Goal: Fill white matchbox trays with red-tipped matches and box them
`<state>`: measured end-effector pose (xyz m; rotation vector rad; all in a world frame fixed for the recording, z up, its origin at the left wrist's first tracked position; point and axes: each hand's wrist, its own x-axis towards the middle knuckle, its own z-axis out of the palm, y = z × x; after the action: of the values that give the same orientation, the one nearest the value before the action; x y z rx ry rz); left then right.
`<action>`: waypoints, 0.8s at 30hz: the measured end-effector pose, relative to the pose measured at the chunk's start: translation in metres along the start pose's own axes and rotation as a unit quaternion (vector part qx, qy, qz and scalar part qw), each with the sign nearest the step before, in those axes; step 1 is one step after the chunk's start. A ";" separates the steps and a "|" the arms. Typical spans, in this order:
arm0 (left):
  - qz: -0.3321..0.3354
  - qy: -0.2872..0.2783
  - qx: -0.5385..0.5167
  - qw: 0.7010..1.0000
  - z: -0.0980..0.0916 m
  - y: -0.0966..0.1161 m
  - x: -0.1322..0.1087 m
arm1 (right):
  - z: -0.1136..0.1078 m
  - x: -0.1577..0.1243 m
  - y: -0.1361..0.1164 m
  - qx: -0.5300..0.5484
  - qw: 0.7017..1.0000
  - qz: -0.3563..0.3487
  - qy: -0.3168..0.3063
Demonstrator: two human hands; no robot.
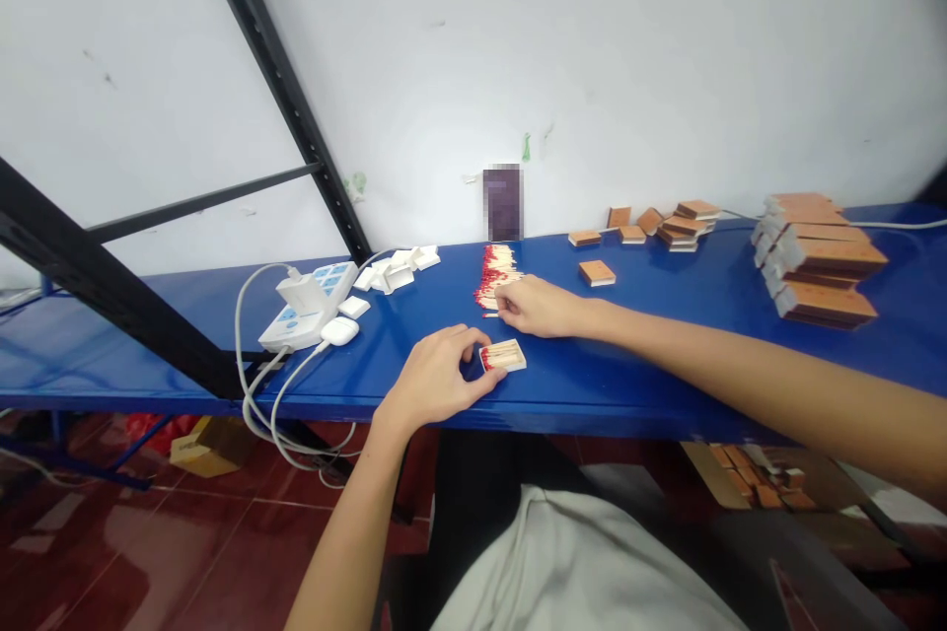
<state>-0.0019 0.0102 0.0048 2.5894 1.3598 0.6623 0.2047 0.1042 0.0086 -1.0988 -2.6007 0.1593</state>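
Note:
My left hand [444, 375] grips a small white matchbox tray [520, 361] between thumb and fingers on the blue table. Several red-tipped matches [501, 354] lie side by side inside it, heads toward my left hand. Just beyond the tray, my right hand [534, 306] is closed in a pinch at the near end of a long heap of loose matches [498, 266]. One match [489, 315] sticks out to the left from its fingertips, red head outward. The rest of that match is hidden by the fingers.
White trays [400, 268] lie at the left, near a power strip [300, 311] with cables and a white charger [340, 330]. Brown matchbox covers [685, 225] are scattered at the back right, beside a tall stack [825, 261]. A black shelf post [281, 69] rises at left.

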 end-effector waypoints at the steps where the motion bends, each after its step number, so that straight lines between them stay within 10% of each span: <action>1: 0.000 0.000 -0.001 1.000 0.000 0.000 0.000 | 0.000 0.000 0.000 0.002 1.000 0.000 0.005; 24: 0.004 -0.003 0.009 1.000 0.001 -0.001 0.001 | 0.006 -0.006 -0.002 0.018 0.999 -0.011 0.026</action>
<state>-0.0019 0.0116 0.0043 2.6087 1.3615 0.6473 0.2060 0.0986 0.0020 -1.0477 -2.5539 0.1695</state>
